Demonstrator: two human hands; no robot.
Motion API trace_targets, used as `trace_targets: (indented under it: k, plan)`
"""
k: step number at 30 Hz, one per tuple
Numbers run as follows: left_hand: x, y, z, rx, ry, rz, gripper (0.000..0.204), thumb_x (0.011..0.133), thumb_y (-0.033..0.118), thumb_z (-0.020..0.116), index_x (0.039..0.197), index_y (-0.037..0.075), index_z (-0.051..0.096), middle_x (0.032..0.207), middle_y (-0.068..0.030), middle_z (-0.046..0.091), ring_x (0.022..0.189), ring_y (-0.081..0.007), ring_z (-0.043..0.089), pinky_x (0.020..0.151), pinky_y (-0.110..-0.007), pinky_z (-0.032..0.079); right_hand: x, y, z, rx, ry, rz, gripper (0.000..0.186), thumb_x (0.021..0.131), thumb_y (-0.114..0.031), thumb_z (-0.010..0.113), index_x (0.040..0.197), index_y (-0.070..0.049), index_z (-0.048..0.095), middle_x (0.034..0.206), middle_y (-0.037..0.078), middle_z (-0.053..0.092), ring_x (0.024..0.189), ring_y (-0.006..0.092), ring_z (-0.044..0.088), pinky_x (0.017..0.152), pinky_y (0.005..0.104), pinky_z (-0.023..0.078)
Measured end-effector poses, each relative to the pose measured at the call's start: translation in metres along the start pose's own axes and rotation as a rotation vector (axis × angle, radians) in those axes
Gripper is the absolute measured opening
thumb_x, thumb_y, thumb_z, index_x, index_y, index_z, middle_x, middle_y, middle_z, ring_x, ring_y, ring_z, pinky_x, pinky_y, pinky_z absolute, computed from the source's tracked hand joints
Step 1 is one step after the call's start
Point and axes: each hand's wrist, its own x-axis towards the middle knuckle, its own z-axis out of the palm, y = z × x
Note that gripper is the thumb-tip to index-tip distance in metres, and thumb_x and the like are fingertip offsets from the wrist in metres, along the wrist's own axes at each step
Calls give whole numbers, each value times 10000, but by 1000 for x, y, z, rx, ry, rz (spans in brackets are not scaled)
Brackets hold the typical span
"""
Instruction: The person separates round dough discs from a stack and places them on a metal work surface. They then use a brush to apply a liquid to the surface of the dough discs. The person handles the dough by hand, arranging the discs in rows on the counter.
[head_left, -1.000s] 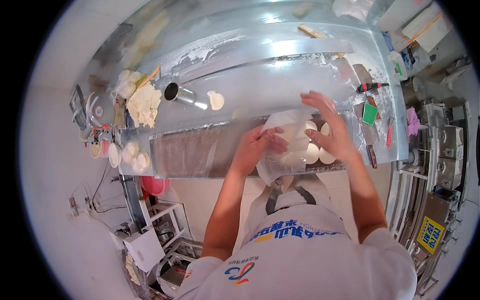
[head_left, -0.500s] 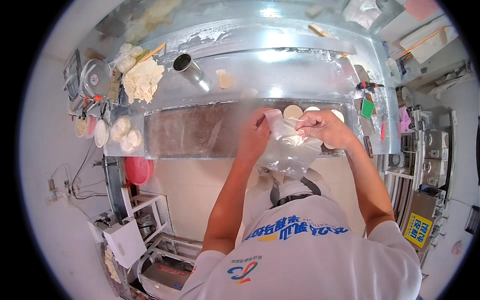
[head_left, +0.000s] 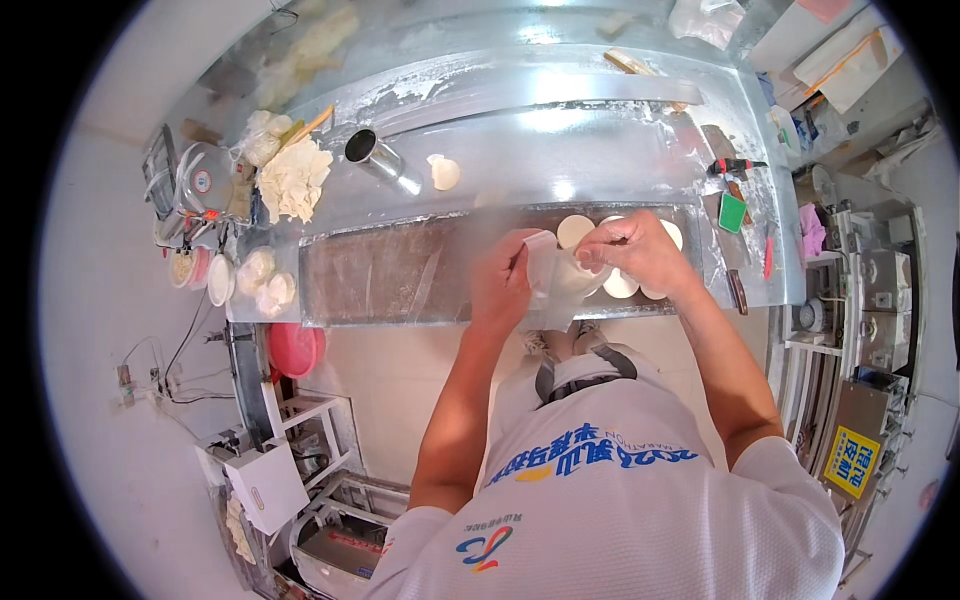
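A clear plastic bag [head_left: 566, 284] hangs between my hands over the front edge of the brown board. My left hand [head_left: 503, 282] is closed round one side of it, by the folded rim. With bent fingers pinched together, my right hand [head_left: 645, 258] grips the bag's other side; whether a dough disc is also in that pinch I cannot tell. Several flat, round, pale dough discs lie on the board around my right hand, one behind the bag [head_left: 574, 231] and another [head_left: 620, 285] just below my fingers. My right hand partly covers the others.
The brown board [head_left: 385, 265] is set into a floury metal table. Beyond it stand a steel cylinder [head_left: 381, 160] and a small dough piece [head_left: 444, 173]. Dough sheets [head_left: 294, 180] lie at left. A green scraper [head_left: 732, 212] and red-handled tool [head_left: 735, 167] are at right.
The bag, stretched wide before, now hangs narrower between my hands. My right hand has shifted slightly left and up, uncovering a dough disc below it.
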Motion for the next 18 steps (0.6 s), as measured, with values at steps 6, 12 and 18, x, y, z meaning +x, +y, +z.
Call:
trace_targets:
  k: [6,12,18]
  plan:
    - [2,8,8,45,-7,15,220,1040,41,562,1114,13,767,915,-54,781,799,-97,680,724,-277,538,-7,5,0,60,49,-16,149,937,-108,788,997,26,812,838,70,767,785,115,676,763,292,563]
    - [2,17,10,89,-20,-5,245,1053,36,522,1126,-6,752,976,-108,806,824,-144,715,773,-306,555,-12,3,2,0,58,-4,175,966,-128,783,1022,37,785,813,44,730,762,103,637,741,298,540]
    - [1,10,10,43,-33,2,193,1113,133,563,1150,31,723,876,-82,697,764,-132,648,633,-306,553,-20,9,7,10,98,-29,121,993,-94,748,1026,15,790,870,49,766,778,84,668,735,252,535]
